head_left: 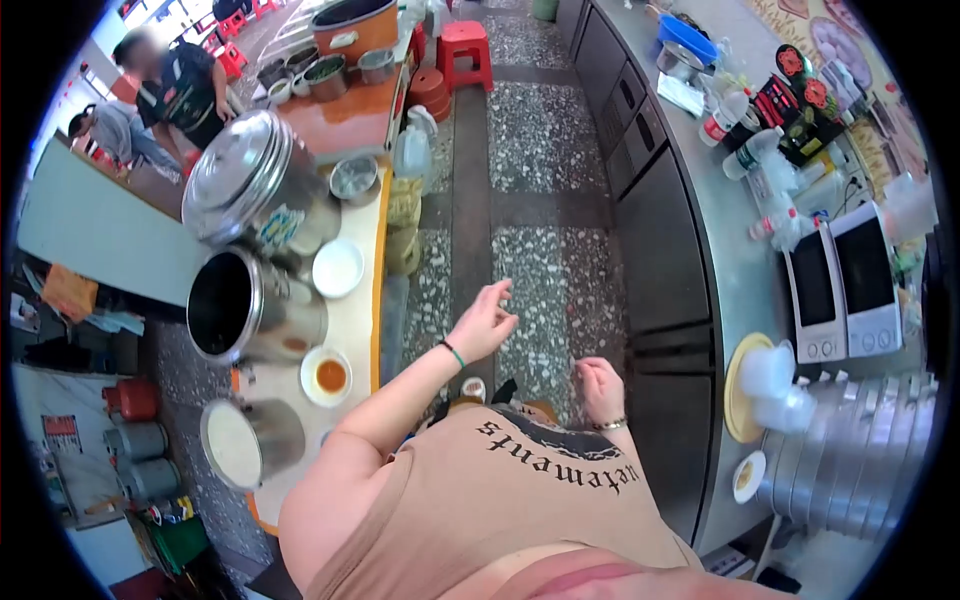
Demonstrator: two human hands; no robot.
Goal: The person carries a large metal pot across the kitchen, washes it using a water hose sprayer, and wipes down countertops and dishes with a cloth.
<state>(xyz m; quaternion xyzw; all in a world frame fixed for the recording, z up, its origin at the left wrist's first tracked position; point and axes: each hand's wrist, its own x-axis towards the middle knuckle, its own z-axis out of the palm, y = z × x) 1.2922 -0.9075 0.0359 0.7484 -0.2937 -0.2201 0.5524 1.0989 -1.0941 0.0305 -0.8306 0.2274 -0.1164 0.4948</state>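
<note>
My left hand (485, 322) hangs in the air over the speckled floor, its fingers loosely bent and apart, and I see nothing in it. A dark green band circles that wrist. My right hand (600, 392) is lower, close to the dark cabinet fronts (665, 250), with its fingers curled inward. Whatever it may hold is hidden. Left of my left arm, a bowl of reddish-brown liquid (328, 376) and a white bowl (338, 268) stand on the table (365, 325). Near them are a pot of whitish content (232, 446) and an open steel pot (225, 305).
A large lidded steel pot (245, 180) stands farther along the table. A red stool (466, 50) is beside the aisle. Two microwaves (845, 285) and a small plate (748, 477) are on the right-hand steel counter (735, 290). A person (180, 90) stands at far left.
</note>
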